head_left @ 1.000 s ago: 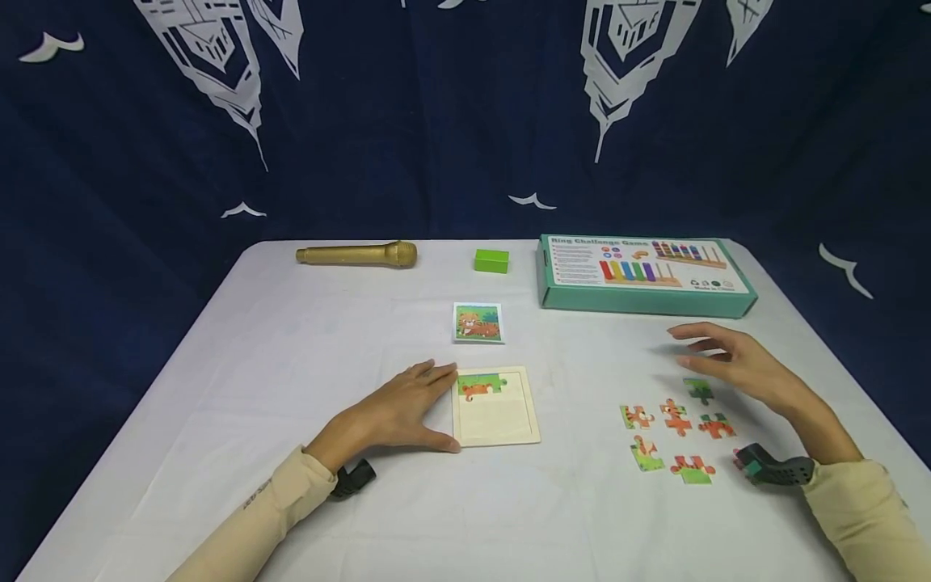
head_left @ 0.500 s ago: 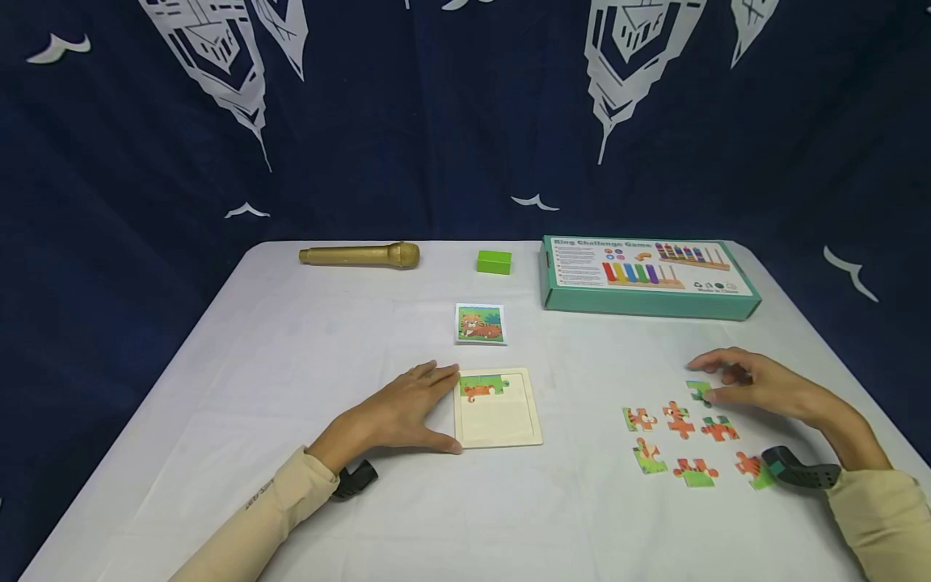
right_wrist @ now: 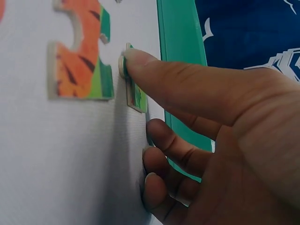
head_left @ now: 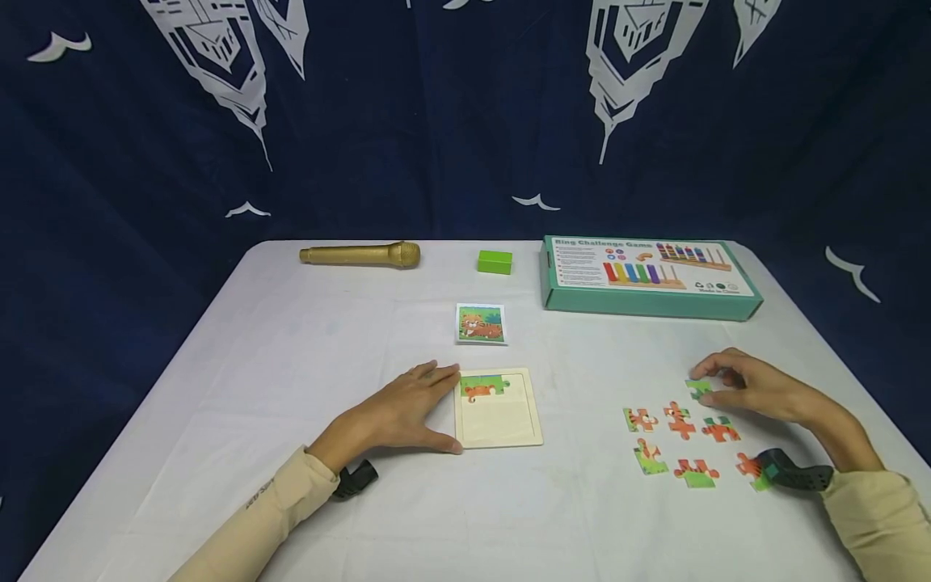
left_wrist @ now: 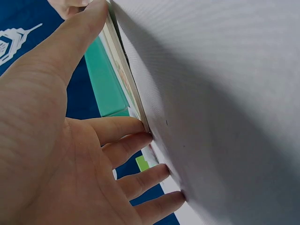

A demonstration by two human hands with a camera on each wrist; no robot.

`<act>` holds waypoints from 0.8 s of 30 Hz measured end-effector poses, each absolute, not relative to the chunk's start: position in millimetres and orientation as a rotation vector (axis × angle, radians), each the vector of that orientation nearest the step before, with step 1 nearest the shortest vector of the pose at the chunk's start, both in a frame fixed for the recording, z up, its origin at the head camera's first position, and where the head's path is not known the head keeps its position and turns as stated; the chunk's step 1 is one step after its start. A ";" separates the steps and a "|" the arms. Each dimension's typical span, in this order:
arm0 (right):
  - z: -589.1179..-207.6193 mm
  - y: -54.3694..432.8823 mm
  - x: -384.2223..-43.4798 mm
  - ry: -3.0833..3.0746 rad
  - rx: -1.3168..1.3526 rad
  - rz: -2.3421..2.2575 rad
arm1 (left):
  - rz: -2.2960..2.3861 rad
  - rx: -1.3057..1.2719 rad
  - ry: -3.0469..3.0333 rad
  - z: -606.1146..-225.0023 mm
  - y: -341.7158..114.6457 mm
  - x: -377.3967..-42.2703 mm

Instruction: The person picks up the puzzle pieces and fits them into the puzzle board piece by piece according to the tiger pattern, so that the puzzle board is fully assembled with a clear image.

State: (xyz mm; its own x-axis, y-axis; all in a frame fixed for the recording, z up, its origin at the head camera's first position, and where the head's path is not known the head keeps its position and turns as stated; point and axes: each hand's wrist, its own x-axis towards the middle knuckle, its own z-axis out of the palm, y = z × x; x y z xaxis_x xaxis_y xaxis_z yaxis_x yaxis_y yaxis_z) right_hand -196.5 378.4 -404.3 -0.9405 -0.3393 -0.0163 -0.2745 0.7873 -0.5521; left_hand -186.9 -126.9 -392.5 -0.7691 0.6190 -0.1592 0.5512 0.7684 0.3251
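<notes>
A light wooden puzzle tray lies mid-table, with a joined green and orange strip of puzzle in its top left corner. My left hand rests at the tray's left side, fingers straight, thumb at the near corner and fingertips at the far one. On the right, my right hand pinches a green puzzle piece between thumb and forefinger, low over the cloth; the other fingers are bent. Several tiger pieces lie just nearer, among them an orange one and one partly hidden by the wrist camera.
Behind the tray lies a small tiger picture card. Farther back are a gold microphone, a green block and a teal game box. A white cloth covers the table; a dark blue curtain hangs behind.
My right hand has moved nearer and down to the green puzzle piece, and its thumb and forefinger have closed on it. My left hand stays at the tray.
</notes>
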 end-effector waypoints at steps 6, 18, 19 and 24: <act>-399.8 373.9 -197.0 2.828 -0.401 -0.848 | 0.395 0.915 2.704 -392.2 -126.4 -187.1; -399.1 367.6 -199.0 2.754 -0.363 -1.059 | 0.391 0.913 2.707 -392.1 -125.9 -186.9; -399.2 366.0 -199.0 2.758 -0.366 -1.074 | 0.390 0.915 2.709 -392.2 -125.8 -186.9; -401.3 353.6 -200.4 2.759 -0.425 -1.147 | 0.388 0.910 2.708 -391.9 -126.0 -186.7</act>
State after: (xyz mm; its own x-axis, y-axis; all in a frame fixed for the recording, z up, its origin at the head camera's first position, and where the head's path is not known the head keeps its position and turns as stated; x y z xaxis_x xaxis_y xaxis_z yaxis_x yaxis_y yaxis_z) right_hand -200.4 353.6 -401.3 -0.9529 -0.3032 -0.0064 -0.2093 0.6729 -0.7095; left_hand -186.7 -126.0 -391.9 -0.7709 0.6175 -0.1563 0.5488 0.7685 0.3291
